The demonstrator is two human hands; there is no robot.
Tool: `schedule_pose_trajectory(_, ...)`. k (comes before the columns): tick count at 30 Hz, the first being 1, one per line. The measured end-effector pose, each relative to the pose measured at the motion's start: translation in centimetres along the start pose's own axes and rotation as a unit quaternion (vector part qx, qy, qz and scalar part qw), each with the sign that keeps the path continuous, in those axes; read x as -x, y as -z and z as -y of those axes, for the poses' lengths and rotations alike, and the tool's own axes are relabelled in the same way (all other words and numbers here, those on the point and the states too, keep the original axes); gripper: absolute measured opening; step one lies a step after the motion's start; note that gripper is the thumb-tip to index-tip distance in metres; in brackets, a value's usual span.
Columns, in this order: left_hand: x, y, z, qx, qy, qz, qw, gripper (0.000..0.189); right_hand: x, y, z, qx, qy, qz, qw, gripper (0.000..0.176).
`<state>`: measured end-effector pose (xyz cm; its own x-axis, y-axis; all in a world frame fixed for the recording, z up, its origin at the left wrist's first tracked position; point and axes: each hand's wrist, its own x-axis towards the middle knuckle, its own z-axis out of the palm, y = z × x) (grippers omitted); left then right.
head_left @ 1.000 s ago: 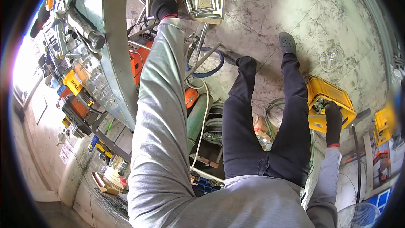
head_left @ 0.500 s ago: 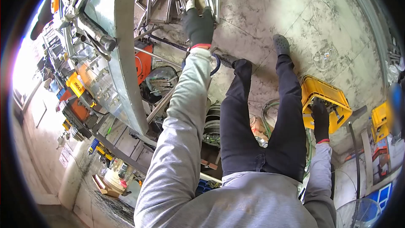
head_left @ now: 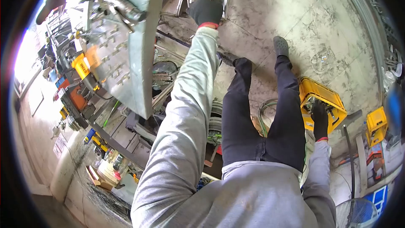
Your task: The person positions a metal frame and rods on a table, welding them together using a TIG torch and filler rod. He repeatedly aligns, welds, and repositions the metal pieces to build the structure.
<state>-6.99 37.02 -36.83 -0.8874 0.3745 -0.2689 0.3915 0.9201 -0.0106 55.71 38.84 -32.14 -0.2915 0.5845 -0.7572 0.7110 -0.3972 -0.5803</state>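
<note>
My left hand (head_left: 206,10), in a black glove with a red cuff, reaches to the floor at the top of the view. Its curled fingers are closed on a shiny rectangular metal frame (head_left: 226,1), one of several lying there. At the right, my right hand (head_left: 319,120), also black-gloved, reaches into a yellow crate (head_left: 331,97). Its fingers are pressed together beside small metal pieces (head_left: 311,102); what they hold, if anything, is hidden.
A grey metal workbench (head_left: 142,46) with clamps stands to the left. Tubes and a round dark container (head_left: 164,68) are below it. Hoses (head_left: 265,114) lie near my legs. Another yellow crate (head_left: 376,126) and a mesh fan guard (head_left: 356,213) are at the right.
My left hand has moved slightly up and right, its fingers more curled. The view has shifted, so the workbench sits further right. My right hand remains at the yellow crate.
</note>
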Motion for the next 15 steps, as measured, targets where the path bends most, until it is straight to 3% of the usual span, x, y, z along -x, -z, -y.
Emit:
schedule_pose_trajectory(1, 1.0, 0.5, 0.4, 0.004, -0.018, -0.028, 0.999, 0.033, -0.5, 0.0, 0.3, 0.000, 0.008, 0.000, 1.000, 0.037)
schedule_pose_trajectory(3, 4.2, 1.3, 1.7, 0.057, -0.075, -0.087, 0.992, 0.029, -1.7, 0.6, 1.5, 0.174, 0.103, 0.057, 0.978, 0.038)
schedule_pose_trajectory(4, 5.8, 1.4, 2.3, 0.084, -0.097, -0.108, 0.986, 0.029, -1.9, -0.2, 2.0, 0.020, 0.067, 0.057, 0.996, 0.038)
schedule_pose_trajectory(6, 10.9, 3.4, 2.1, 0.099, -0.101, -0.117, 0.983, 0.030, -0.9, -1.9, 8.9, -0.069, 0.001, 0.065, 0.995, 0.040)
schedule_pose_trajectory(8, 16.5, 6.7, 2.1, 0.154, -0.106, -0.056, 0.981, 0.031, 0.2, -3.2, 13.3, -0.024, 0.191, 0.131, 0.973, 0.041)
schedule_pose_trajectory(9, 19.2, 8.8, 1.5, 0.157, -0.092, -0.038, 0.983, 0.030, 0.3, -5.1, 16.8, -0.228, -0.007, 0.113, 0.967, 0.045)
schedule_pose_trajectory(11, 25.2, 12.7, -0.1, 0.201, -0.054, 0.018, 0.978, 0.029, 1.3, -6.7, 20.0, -0.120, 0.215, 0.159, 0.956, 0.047)
schedule_pose_trajectory(12, 27.9, 14.6, -0.7, 0.243, -0.030, 0.052, 0.968, 0.027, 2.1, -7.9, 23.3, -0.113, 0.239, 0.165, 0.950, 0.047)
schedule_pose_trajectory(13, 30.4, 15.9, -0.8, 0.247, -0.067, 0.069, 0.964, 0.026, 3.3, -9.3, 26.9, -0.260, 0.074, 0.200, 0.942, 0.047)
schedule_pose_trajectory(14, 32.6, 16.9, -0.8, 0.249, -0.103, 0.086, 0.959, 0.025, 4.0, -10.2, 29.7, -0.388, -0.100, 0.230, 0.887, 0.046)
schedule_pose_trajectory(15, 35.0, 18.4, -1.6, 0.233, -0.130, 0.046, 0.963, 0.023, 4.0, -10.9, 30.6, -0.426, -0.072, 0.236, 0.870, 0.042)
